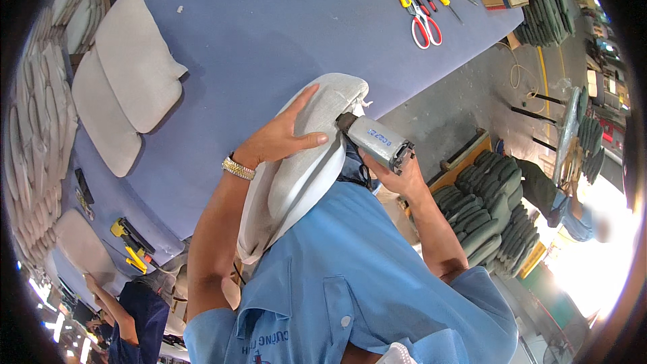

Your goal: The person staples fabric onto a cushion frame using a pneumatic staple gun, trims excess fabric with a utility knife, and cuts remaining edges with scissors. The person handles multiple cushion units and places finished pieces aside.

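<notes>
Two hands work at centre frame: the left hand (278,138), fingers splayed, braces the pale cushion (300,178); the right hand (404,182), wrapped around the grey tool (379,140), holds its nose by the cushion's edge. If the cushion slips, the nose might mar it

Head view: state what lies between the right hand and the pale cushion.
The silver handheld tool lies between the right hand and pale cushion, in the head view.
</notes>
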Action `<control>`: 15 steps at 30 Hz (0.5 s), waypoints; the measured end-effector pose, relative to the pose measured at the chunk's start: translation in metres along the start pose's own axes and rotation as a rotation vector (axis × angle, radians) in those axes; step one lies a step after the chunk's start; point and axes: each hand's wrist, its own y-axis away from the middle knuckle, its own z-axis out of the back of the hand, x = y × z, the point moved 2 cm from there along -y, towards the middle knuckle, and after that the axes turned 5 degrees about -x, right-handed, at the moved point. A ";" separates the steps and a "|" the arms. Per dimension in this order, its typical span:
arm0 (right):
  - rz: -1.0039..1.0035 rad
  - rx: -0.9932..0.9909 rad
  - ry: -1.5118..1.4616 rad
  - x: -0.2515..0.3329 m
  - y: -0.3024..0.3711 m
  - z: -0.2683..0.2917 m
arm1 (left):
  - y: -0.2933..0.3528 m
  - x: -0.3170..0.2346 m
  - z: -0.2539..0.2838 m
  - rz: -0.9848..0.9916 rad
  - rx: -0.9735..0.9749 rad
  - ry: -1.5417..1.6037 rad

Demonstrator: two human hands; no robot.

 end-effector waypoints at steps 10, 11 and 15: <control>-0.094 -0.053 0.103 -0.012 0.012 -0.005 | 0.012 -0.029 -0.053 0.075 -0.329 -0.640; -0.106 -0.048 0.112 -0.015 0.014 -0.006 | 0.012 -0.027 -0.054 0.081 -0.331 -0.645; -0.103 0.020 0.080 -0.015 0.017 -0.004 | 0.012 -0.024 -0.054 0.026 -0.357 -0.728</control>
